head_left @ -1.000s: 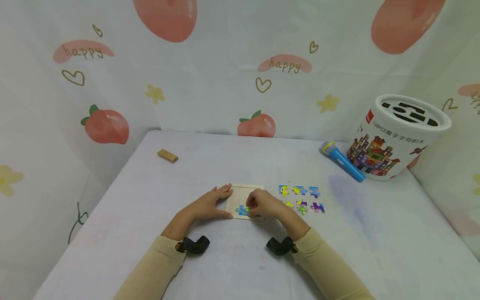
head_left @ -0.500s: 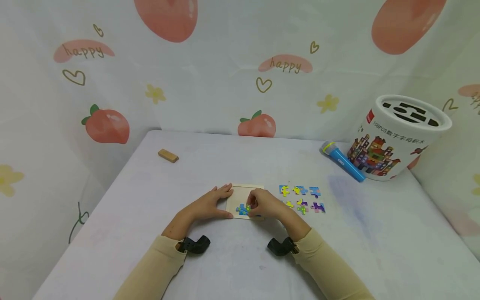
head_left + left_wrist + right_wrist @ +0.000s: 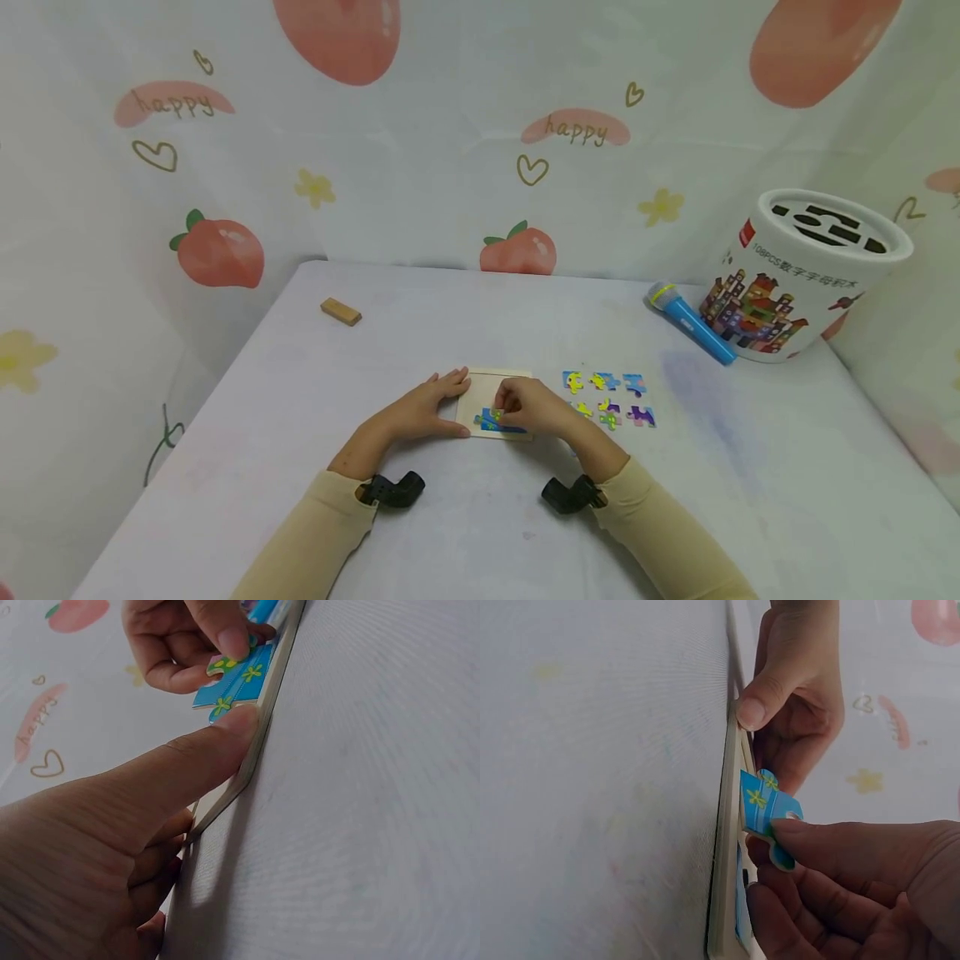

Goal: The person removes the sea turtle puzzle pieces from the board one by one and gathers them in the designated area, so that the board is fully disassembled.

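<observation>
In the head view, my left hand (image 3: 423,408) holds the left side of a shallow wooden puzzle tray (image 3: 483,385), its thumb at the near corner and its fingers toward the far one. My right hand (image 3: 534,407) is over the tray's near right part. Between thumb and fingers it pinches a blue jigsaw piece (image 3: 765,802) with yellow-green flowers. The right wrist view shows that piece tilted at the tray's edge. Another blue piece (image 3: 740,896) lies in the tray below the right fingers, largely hidden.
Right of the tray lie several loose jigsaw pieces (image 3: 642,415) in two rows. A small wooden block (image 3: 341,312) lies at the back left. At the back right, a blue toy microphone (image 3: 697,327) lies against a white bucket (image 3: 795,283). Patterned cloth (image 3: 420,167) hangs behind.
My right fingers have shifted slightly on the piece, and more blue shows along the tray's near edge. My left hand keeps its place on the tray. The head view has turned slightly left.
</observation>
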### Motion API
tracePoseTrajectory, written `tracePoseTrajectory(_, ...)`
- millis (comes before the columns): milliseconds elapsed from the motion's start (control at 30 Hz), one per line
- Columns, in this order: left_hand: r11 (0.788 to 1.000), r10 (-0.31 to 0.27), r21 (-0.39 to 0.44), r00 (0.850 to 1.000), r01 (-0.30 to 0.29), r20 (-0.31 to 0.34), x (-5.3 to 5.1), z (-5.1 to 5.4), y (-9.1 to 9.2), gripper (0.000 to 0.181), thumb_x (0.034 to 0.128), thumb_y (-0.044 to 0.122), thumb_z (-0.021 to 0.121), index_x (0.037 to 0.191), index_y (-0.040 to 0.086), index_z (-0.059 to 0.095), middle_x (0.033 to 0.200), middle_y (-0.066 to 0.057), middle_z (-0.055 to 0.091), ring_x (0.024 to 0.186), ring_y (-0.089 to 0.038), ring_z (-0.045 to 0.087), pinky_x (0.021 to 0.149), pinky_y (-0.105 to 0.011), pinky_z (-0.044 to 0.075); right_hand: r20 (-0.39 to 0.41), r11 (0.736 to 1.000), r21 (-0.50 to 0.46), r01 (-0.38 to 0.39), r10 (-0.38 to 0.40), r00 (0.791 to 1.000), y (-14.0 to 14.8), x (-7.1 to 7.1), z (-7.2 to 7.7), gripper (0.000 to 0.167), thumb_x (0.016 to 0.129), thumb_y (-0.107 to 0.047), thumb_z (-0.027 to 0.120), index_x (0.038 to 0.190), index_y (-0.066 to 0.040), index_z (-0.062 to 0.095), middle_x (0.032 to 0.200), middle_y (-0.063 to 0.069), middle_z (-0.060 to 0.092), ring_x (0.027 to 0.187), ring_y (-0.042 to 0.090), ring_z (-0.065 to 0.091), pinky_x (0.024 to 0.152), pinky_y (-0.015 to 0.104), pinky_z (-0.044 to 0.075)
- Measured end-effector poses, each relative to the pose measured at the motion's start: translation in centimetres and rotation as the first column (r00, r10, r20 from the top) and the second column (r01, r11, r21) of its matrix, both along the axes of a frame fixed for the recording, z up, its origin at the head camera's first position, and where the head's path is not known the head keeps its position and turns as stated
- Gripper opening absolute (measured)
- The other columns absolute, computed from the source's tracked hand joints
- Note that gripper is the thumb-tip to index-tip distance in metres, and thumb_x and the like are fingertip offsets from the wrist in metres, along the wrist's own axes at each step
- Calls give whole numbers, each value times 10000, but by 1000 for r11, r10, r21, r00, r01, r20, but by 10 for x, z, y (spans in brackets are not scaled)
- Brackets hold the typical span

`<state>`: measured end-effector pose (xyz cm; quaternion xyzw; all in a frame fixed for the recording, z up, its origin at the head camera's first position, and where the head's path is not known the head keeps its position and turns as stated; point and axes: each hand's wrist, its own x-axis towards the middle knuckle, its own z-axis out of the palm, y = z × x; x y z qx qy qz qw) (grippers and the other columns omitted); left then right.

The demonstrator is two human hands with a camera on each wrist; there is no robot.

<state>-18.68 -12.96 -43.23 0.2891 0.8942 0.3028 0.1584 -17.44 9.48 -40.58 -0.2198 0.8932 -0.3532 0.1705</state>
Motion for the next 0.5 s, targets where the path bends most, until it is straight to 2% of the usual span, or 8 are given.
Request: tracePoseTrajectory(500, 1000, 6, -14, 1000, -6, 1, 0, 1, 2, 863, 754, 392, 749, 1429, 42, 343, 1549, -76, 202, 1444, -230, 159, 1183, -435, 85, -24, 998, -55, 15, -16, 1000, 19, 5, 5, 94, 832, -58, 663, 880, -57, 582, 824, 31, 608, 743, 116, 540, 664, 221, 476)
